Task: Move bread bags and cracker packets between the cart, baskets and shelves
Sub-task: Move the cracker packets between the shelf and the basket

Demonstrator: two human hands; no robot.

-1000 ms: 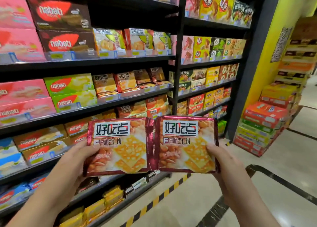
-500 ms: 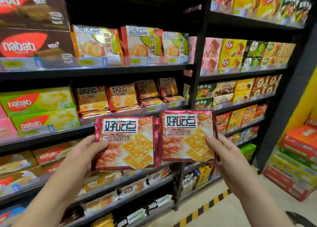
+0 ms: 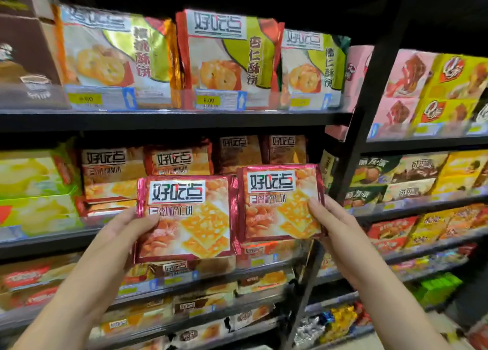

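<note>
L hand (image 3: 126, 228) grips the left cracker pkt (image 3: 184, 217) at its lower-left edge, thumb on the front, fingers hidden behind. R hand (image 3: 332, 225) grips the right cracker pkt (image 3: 280, 201) at its right edge, same way: thumb on front, rest behind. Both pkts upright, fronts to cam, side by side, inner edges touching or slightly overlapping, can't tell which. Right pkt sits a bit higher than the left.

Vs 0.5 s ago: same grips, same pairing, but both pkts are up and nearer the shelving. They now cover part of the row of similar pkts (image 3: 113, 172) on the mid shelf (image 3: 52, 237); earlier they hung below that row. Can't tell if they touch anything on the shelf yet.

View has closed in too: top row of biscuit bags (image 3: 227, 56) and its price tag (image 3: 211, 100) look bigger, black upright (image 3: 369, 98) is further right, striped floor tape is out of frame. Green boxes (image 3: 34, 185) at left edge, blurred.
</note>
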